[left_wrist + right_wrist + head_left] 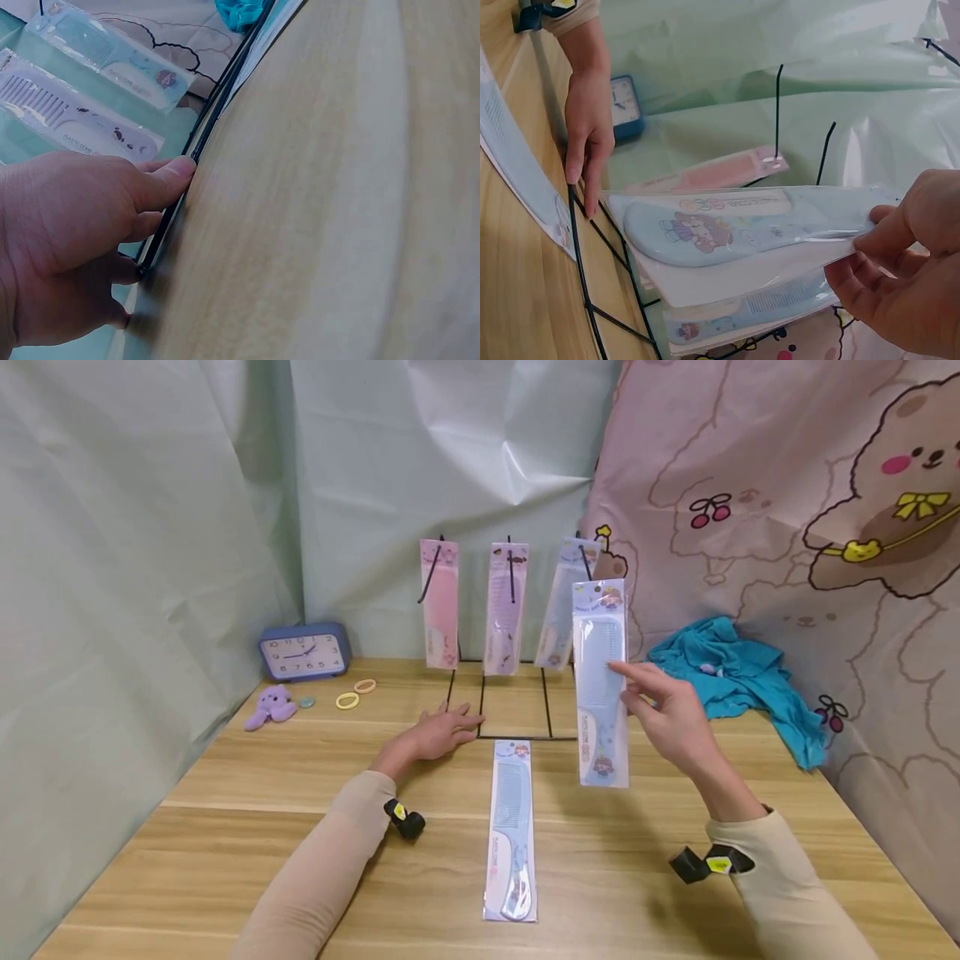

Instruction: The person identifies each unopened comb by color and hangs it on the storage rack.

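Roughly midway: right hand point(671, 718) pinches a packaged blue comb point(600, 681) upright near the wire rack point(510, 710), three combs hung, one comb on table point(512, 831) left, left hand point(438, 735) flat steadying the base.

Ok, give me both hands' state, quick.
Left hand: open, fingers flat on the wire rack base.
Right hand: pinching the packaged blue comb, held upright.
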Demonstrator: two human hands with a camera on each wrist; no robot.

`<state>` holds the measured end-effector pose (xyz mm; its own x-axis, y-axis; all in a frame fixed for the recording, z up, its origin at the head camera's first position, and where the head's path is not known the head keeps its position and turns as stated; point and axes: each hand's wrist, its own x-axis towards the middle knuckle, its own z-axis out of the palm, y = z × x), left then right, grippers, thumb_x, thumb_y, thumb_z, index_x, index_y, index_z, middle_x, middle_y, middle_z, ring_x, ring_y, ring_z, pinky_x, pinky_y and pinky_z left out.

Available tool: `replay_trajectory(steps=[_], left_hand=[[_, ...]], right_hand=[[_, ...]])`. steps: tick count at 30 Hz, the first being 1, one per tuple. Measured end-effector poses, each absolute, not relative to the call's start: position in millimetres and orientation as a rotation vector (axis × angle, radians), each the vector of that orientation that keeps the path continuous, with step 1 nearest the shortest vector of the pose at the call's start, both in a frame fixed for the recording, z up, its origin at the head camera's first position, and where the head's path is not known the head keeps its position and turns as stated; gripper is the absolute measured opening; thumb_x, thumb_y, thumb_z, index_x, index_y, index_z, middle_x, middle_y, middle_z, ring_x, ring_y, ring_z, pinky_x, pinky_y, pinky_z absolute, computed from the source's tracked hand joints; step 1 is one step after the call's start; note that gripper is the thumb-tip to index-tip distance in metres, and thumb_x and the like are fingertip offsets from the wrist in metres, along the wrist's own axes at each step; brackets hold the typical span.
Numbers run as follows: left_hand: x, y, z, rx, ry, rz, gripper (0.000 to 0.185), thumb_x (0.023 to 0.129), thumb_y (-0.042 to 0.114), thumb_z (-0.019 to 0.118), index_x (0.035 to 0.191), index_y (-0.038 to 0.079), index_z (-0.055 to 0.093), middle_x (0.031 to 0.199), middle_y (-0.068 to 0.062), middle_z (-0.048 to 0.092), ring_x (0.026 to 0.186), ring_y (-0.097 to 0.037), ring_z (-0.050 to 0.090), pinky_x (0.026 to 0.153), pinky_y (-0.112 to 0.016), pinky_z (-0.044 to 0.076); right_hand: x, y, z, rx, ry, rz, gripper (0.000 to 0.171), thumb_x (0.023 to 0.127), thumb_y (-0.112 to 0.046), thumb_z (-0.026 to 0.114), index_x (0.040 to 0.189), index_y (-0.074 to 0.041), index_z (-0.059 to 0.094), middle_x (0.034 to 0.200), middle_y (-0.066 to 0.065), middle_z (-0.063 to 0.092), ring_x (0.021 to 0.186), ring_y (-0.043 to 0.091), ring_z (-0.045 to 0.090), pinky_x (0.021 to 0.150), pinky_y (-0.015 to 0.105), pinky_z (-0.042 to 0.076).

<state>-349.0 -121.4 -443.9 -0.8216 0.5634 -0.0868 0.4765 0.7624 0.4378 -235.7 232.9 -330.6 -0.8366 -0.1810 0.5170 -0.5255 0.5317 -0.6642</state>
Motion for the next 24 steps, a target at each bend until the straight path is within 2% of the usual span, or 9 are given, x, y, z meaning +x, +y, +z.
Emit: replay_trajectory(steps=[11, 14, 18, 24], left_hand=[[-349.2, -122.4, -444.1, 0.824, 2.757, 0.575, 0.049, 0.107, 0.038, 0.044, 0.154, 0.021, 0.042, 0.163, -0.018, 0.02, 0.145, -0.053, 0.007, 0.11, -0.075, 0.002], [-349.8, -122.1, -443.8, 0.833, 2.758, 0.573, 0.05, 0.107, 0.037, 0.044, 0.154, 0.021, 0.042, 0.163, -0.018, 0.02, 0.145, -0.054, 0.007, 0.11, -0.075, 0.002], [-350.3, -122.0, -443.2, 0.835, 2.757, 0.57, 0.05, 0.107, 0.037, 0.045, 0.154, 0.021, 0.041, 0.163, -0.018, 0.02, 0.145, -0.054, 0.006, 0.11, -0.075, 0.003], [-349.7, -122.0, -444.4, 0.836, 2.751, 0.575, 0.049, 0.107, 0.036, 0.045, 0.154, 0.021, 0.042, 0.163, -0.018, 0.02, 0.145, -0.054, 0.007, 0.11, -0.075, 0.002]], right_hand=[[-239.0, 222.7, -324.7, 0.588, -2.382, 1.326, 0.044, 0.099, 0.008, 0.051, 0.14, -0.006, 0.058, 0.132, 0.013, 0.059, 0.095, 0.026, 0.06, 0.079, 0.018, 0.055], [-238.4, 221.7, -325.5, 0.556, -2.383, 1.329, 0.044, 0.099, 0.008, 0.051, 0.14, -0.005, 0.058, 0.132, 0.013, 0.059, 0.093, 0.026, 0.06, 0.071, 0.015, 0.052], [-238.5, 221.0, -327.4, 0.514, -2.37, 1.368, 0.045, 0.099, 0.008, 0.05, 0.141, -0.005, 0.058, 0.132, 0.014, 0.058, 0.093, 0.027, 0.061, 0.063, 0.017, 0.048], [-247.1, 217.2, -328.4, 0.458, -2.406, 1.379, 0.047, 0.098, -0.006, 0.064, 0.144, -0.009, 0.055, 0.132, 0.012, 0.058, 0.102, 0.028, 0.063, 0.073, 0.014, 0.052]])
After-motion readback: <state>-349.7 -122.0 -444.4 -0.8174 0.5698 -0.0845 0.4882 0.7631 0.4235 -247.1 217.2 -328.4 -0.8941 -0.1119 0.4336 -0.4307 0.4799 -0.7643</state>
